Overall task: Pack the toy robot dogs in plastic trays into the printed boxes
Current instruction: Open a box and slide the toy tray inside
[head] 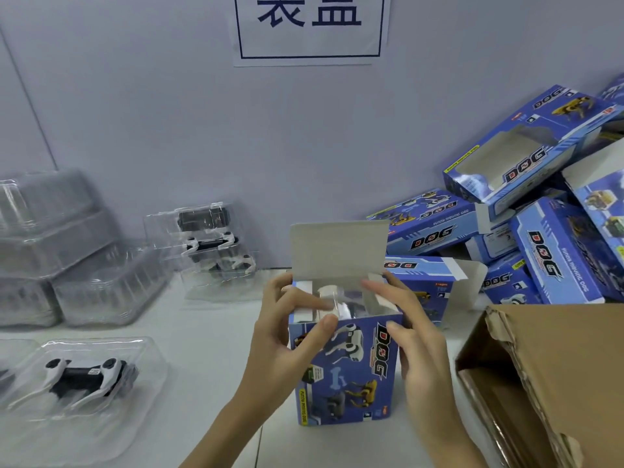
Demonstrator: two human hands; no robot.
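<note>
A: Entry — printed box (pixel 347 369) stands upright on the table (pixel 216 332), long axis vertical, open end up. Top flap (pixel 339 249) stands raised on the far side of the box.

B: Where is the dog?

A: Toy robot dog in its plastic tray (pixel 341 304) sits down inside the box mouth. Only a white part and clear plastic show; whether it is fully seated I cannot tell, the view there is blurred.

B: Hands?

A: Left hand (pixel 287 336) grips the box's left upper edge, thumb on the near face, forefinger reaching over the rim onto the tray. Right hand (pixel 415 332) holds the right upper edge, fingers curled over the right side flap.

B: What does the next move turn on?

A: The tray lies directly below the left fingertips, inside the box. Judgement: press straight down along the box's long axis, then fold side flaps and the far flap toward the near face. The left hand is nearer the tray.

B: Other stock?

A: Another trayed dog (pixel 84 376) left of the box; empty boxes (pixel 540 231) piled to its right.
</note>
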